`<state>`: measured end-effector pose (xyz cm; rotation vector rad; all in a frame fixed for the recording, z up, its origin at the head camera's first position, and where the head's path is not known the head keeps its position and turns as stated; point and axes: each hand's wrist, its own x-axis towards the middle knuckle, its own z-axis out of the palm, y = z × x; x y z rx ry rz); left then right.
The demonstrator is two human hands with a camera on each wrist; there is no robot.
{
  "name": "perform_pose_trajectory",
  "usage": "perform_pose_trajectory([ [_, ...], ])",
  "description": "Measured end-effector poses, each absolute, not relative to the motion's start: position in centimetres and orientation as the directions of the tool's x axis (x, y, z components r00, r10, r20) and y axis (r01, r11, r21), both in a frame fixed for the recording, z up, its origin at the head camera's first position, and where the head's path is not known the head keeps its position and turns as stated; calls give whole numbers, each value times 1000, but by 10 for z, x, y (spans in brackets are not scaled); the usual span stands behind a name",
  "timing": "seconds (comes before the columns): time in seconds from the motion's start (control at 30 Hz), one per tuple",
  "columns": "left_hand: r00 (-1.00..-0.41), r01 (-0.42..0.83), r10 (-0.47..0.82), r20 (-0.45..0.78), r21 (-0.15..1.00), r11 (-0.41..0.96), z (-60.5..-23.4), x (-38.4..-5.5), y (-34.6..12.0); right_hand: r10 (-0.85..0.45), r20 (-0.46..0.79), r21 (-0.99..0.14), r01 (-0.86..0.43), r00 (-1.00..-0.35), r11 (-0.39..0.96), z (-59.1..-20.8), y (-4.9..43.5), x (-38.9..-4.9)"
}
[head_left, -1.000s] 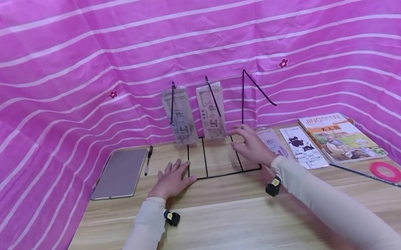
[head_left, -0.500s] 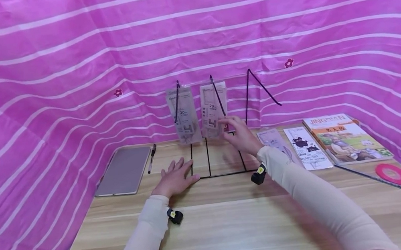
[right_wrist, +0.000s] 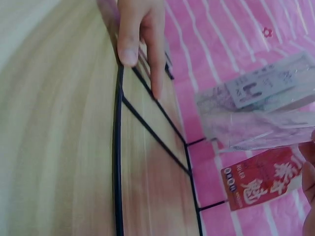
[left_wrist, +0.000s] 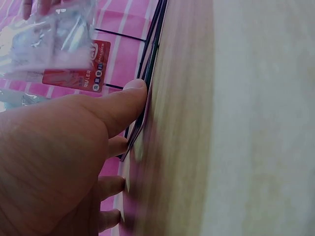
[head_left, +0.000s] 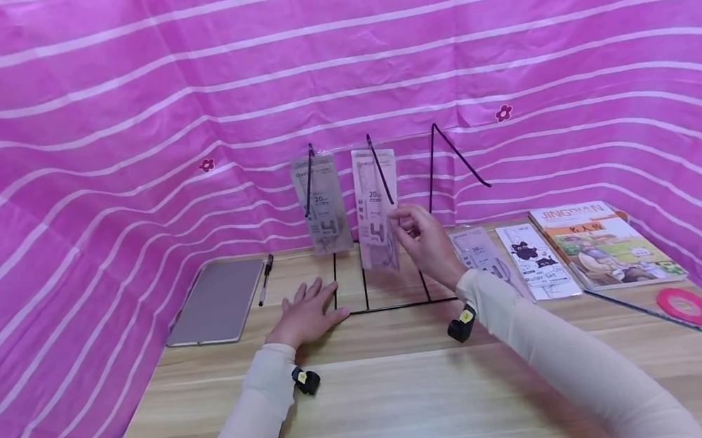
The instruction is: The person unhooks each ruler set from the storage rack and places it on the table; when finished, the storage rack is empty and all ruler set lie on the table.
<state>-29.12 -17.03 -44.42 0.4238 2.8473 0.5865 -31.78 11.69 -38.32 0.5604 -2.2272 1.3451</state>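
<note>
A black wire display rack stands on the table, with ruler set packets hanging from two of its prongs. My right hand pinches the lower right edge of the pink ruler set packet on the middle prong; in the right wrist view only a bit of this hand shows. A red ruler card hangs behind that packet. On the left prong is a greyish ruler set packet. My left hand rests on the rack's front left corner, fingers spread, thumb touching the wire.
Right of the rack lie another pink ruler packet, a white ruler set with cat pictures, a book, a pencil and a roll of pink tape. A grey tablet and a pen lie left.
My right hand has moved left from the rack's right side to the middle packet and taken its edge. The packet's lower end has swung toward me. My left hand stays put.
</note>
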Motion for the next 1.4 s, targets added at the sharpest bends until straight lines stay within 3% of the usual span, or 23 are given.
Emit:
perform_pose_trajectory([
  [0.77,-938,240,317,-140,396,886,-449,-294,-174,-271,636,-580,-680,-722,449,-378,149,-218],
  [1.07,-933,250,329,-144,397,883,-447,-295,-171,-279,688,-543,-731,-670,414,-377,159,-193],
  [1.4,-935,252,328,-139,390,885,-444,-293,-171,-275,686,-551,-728,-674,409,-373,174,-165],
])
